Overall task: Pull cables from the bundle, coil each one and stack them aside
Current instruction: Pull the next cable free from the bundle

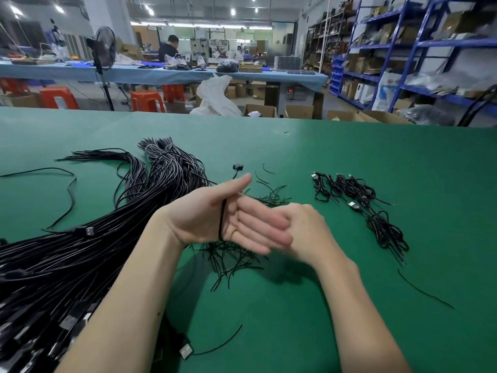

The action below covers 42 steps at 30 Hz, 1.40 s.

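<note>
My left hand (215, 214) is spread flat, palm up, fingers straight and thumb out toward 12 o'clock, with a cable (221, 222) looped in several turns across the palm between thumb and fingers. My right hand (306, 232) sits just at 3 o'clock of it, back toward me; its fingers are tucked behind my left fingertips and blurred, so I cannot tell whether that grip is pinching the cable or simply curled.

The bundle (80, 238) lies on the green surface (349, 305) from 7 to 11 o'clock, its near end running off the lower left edge of the view, plugs showing there. The finished coils (360, 205) lie stacked in a loose row at 2 o'clock, well apart from my hands. Short black ties (231, 259) are scattered under and beyond my wrists; one stray piece (425, 292) lies at 4 o'clock.

Past the far edge, open cardboard boxes (261, 110) stand on the floor; their contents are hard to make out. A white bag (215, 95) slumps beside them, and blue shelving (419, 49) at 1 o'clock holds boxes and bags.
</note>
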{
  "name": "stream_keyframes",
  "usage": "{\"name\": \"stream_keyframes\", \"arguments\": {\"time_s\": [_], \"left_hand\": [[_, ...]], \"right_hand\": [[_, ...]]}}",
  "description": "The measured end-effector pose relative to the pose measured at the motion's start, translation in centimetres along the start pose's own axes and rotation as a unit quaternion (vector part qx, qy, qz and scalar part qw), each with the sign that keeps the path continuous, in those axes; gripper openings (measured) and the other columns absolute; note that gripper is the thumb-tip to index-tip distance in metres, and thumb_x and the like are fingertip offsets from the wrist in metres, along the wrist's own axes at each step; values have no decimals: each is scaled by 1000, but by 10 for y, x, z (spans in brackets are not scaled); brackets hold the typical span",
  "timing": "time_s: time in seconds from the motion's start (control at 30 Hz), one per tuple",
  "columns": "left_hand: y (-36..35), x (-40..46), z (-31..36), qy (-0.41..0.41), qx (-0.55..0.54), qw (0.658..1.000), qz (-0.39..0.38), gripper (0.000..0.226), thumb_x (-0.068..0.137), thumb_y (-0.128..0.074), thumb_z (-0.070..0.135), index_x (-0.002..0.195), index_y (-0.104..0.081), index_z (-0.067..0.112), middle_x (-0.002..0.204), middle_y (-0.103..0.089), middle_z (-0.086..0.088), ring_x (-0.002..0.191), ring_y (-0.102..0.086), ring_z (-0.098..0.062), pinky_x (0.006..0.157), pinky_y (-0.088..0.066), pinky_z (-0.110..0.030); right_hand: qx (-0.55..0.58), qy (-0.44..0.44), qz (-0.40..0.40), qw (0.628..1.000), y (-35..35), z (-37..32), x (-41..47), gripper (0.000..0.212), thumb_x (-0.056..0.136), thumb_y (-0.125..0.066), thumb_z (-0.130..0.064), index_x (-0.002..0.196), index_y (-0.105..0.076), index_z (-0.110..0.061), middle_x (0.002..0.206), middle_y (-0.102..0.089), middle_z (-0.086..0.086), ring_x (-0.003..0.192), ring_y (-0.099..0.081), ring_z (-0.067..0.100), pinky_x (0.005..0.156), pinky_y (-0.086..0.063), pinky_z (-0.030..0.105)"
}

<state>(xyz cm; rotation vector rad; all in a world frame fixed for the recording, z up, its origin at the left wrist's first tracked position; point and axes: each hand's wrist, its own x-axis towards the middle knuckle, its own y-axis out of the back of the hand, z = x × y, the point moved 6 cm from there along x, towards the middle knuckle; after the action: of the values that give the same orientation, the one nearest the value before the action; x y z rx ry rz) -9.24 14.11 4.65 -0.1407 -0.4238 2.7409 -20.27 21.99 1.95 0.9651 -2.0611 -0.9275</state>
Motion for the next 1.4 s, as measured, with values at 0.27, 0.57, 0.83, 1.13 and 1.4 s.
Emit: {"name": "stream_keyframes", "arguments": {"time_s": [0.27, 0.57, 0.83, 1.13, 1.4], "left_hand": [[6, 17, -34, 246, 203, 944, 83, 71, 101, -25, 58, 131, -61, 5, 131, -65, -15, 120, -65, -20, 101, -52, -30], [36, 11, -6, 159, 377, 876, 257, 54, 107, -32, 53, 150, -47, 25, 153, -46, 14, 142, -37, 2, 124, -19, -29], [46, 5, 14, 19, 429, 825, 368, 54, 108, -36, 40, 160, -21, 32, 163, -22, 18, 147, -19, 5, 121, -10, -19], [40, -2, 3, 21, 287, 917, 275, 48, 106, -45, 20, 152, -39, 30, 149, -48, 23, 138, -39, 9, 120, -26, -23], [39, -4, -8, 67, 276, 934, 215, 44, 104, -50, 15, 143, -45, 34, 146, -51, 22, 137, -41, 7, 121, -26, -25]], "right_hand": [[21, 41, 168, 985, 39, -1, 0, 48, 69, -60, -78, 59, -56, -31, 54, -54, -11, 65, -53, 3, 63, -37, 24], [153, 43, 87, 983, 57, -25, 6, 31, 90, -67, -50, 70, -74, -28, 45, -47, -15, 45, -40, 4, 51, -30, 14], [325, 20, -103, 940, 33, -19, 2, 19, 99, -64, -17, 107, -77, -28, 67, -64, -4, 46, -43, 11, 44, -35, 16], [414, -9, -98, 905, 13, 1, -4, 13, 98, -65, -27, 94, -78, -22, 63, -59, -2, 49, -42, 10, 45, -31, 18], [456, 39, -114, 882, 20, -10, -5, 21, 93, -64, -36, 94, -79, -22, 58, -46, -9, 54, -34, 9, 48, -23, 19]]}}
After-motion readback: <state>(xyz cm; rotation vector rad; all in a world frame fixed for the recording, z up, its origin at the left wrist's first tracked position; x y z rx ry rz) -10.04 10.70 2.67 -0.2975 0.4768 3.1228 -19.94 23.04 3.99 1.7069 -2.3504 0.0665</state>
